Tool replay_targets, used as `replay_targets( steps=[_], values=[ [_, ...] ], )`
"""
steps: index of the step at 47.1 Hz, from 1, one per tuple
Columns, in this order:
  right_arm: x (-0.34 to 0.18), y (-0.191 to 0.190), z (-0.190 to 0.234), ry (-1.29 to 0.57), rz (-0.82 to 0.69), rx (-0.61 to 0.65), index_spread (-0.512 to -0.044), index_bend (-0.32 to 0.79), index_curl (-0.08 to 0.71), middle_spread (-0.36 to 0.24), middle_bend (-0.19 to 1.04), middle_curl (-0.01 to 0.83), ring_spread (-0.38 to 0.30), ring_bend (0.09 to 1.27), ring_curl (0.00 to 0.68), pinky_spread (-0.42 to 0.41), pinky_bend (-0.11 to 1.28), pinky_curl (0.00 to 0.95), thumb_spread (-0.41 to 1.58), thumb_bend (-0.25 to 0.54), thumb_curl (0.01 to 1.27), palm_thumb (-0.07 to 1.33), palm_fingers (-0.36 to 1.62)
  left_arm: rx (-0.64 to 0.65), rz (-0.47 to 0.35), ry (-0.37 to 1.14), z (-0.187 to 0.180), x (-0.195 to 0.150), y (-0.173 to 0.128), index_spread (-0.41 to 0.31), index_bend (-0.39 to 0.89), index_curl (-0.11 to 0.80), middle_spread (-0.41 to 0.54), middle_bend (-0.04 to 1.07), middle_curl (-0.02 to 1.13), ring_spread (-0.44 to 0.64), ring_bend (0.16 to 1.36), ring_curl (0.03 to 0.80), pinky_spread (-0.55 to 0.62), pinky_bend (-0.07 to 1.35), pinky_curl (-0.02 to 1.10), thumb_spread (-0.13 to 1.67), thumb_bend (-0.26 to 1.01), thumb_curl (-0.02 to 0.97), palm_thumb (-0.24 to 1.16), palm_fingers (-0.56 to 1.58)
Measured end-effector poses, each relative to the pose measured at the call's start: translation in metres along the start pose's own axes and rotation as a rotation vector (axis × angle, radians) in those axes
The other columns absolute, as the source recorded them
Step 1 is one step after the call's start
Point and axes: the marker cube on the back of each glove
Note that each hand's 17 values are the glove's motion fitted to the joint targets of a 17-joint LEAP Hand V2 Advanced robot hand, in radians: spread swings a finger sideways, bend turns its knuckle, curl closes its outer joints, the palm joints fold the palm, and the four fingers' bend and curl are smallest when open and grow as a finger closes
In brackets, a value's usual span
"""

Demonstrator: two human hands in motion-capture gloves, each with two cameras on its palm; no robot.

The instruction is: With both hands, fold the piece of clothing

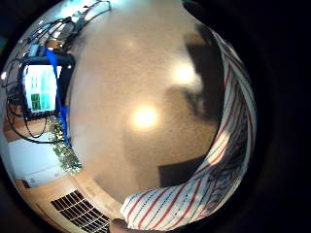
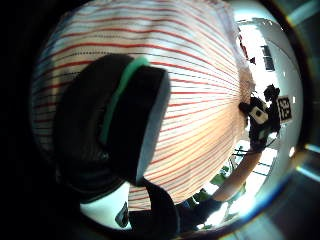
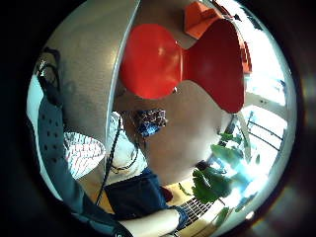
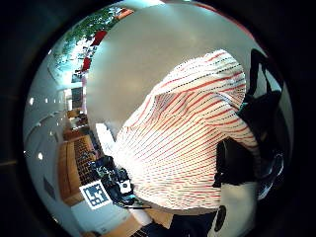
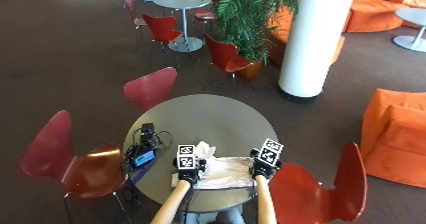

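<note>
A white garment with red and dark stripes (image 5: 229, 173) lies at the near edge of the round grey table (image 5: 200, 114), stretched between my two hands. My left hand (image 5: 188, 173) grips its left end; in the left thumb side palm view a gloved finger (image 2: 115, 125) curls over the striped cloth (image 2: 200, 90). My right hand (image 5: 264, 170) holds the right end, with gloved fingers (image 4: 259, 113) at the edge of the cloth (image 4: 187, 133). A bunched part of the fabric (image 5: 205, 149) rises just beyond my left hand.
A small device with a lit screen and tangled cables (image 5: 143, 156) sits on the table's left side. Red chairs stand at the left (image 5: 73, 154), beyond the table (image 5: 153, 86) and at the right (image 5: 319, 184). A white pillar (image 5: 309, 39) and a plant (image 5: 249, 14) stand beyond.
</note>
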Motion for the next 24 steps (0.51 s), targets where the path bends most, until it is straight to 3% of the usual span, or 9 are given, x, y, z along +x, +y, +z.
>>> replay_targets(
  steps=[3,6,14,24],
  values=[
    [0.020,-0.008,0.011,0.018,0.044,-0.032,-0.271,0.19,0.374,-0.235,0.38,0.516,-0.259,0.65,0.465,-0.382,0.53,0.367,0.62,-0.035,0.60,0.95,1.35,-0.041,-0.008,-0.028,0.009,0.015,-0.004,-0.083,0.18,0.421,0.043,0.15,0.33,0.25,0.40,0.353,0.32,0.19,0.33,1.25,-0.03,0.249,0.10,0.28],
    [0.022,-0.009,0.010,0.023,0.062,-0.022,-0.271,0.19,0.384,-0.231,0.38,0.517,-0.260,0.65,0.465,-0.383,0.53,0.369,0.61,-0.031,0.60,0.95,1.34,-0.002,-0.002,-0.046,0.008,0.015,-0.010,-0.079,0.18,0.419,0.049,0.16,0.32,0.27,0.40,0.348,0.33,0.19,0.33,1.25,-0.02,0.245,0.09,0.27],
    [0.021,-0.006,0.002,0.037,0.032,-0.051,-0.271,0.18,0.405,-0.229,0.40,0.521,-0.259,0.66,0.466,-0.384,0.53,0.374,0.61,-0.030,0.61,0.96,1.35,-0.070,0.023,0.011,0.003,0.022,-0.002,-0.073,0.18,0.414,0.061,0.16,0.31,0.29,0.40,0.336,0.34,0.20,0.34,1.24,-0.02,0.238,0.07,0.26],
    [0.012,-0.006,-0.030,0.046,0.020,-0.048,-0.270,0.18,0.421,-0.227,0.40,0.523,-0.257,0.65,0.464,-0.385,0.54,0.380,0.63,-0.031,0.61,0.97,1.33,0.072,0.036,-0.008,-0.022,0.008,-0.015,-0.065,0.16,0.402,0.065,0.16,0.31,0.31,0.42,0.331,0.33,0.21,0.34,1.24,-0.02,0.235,0.06,0.26]
  ],
)
